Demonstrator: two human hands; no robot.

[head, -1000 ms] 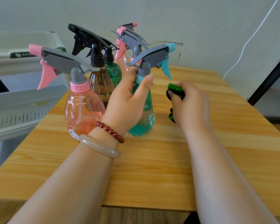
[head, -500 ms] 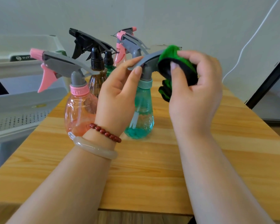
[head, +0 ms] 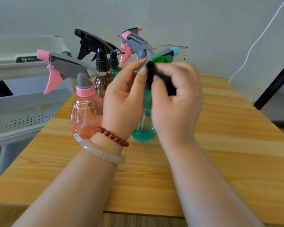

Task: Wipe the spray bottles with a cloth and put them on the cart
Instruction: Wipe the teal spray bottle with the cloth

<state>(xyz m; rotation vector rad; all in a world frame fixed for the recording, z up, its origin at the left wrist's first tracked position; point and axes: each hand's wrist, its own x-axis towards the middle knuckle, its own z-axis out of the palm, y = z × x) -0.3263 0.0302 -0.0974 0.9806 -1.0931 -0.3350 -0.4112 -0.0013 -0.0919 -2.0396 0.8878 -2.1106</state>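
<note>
A teal spray bottle (head: 143, 133) with a grey head and light-blue nozzle stands on the wooden table (head: 220, 145), mostly hidden behind my hands. My left hand (head: 124, 99) holds its neck and grey head. My right hand (head: 175, 99) grips a green and black cloth (head: 159, 63) pressed against the sprayer head. A pink bottle (head: 84, 115) stands just left of it. Behind are a brown bottle (head: 102, 81) with a black sprayer, a green bottle (head: 116, 69) and further pink-nozzled bottles (head: 131, 45).
The white cart (head: 23, 102) with perforated shelves stands at the table's left edge. A white cable (head: 252, 45) hangs on the wall at the right, beside a dark frame (head: 275, 82). Bare tabletop lies near me and to the right.
My right hand has brought the cloth from the bottle's side up to the sprayer head and now rubs lower along the head toward the neck. My left hand stayed on the bottle.
</note>
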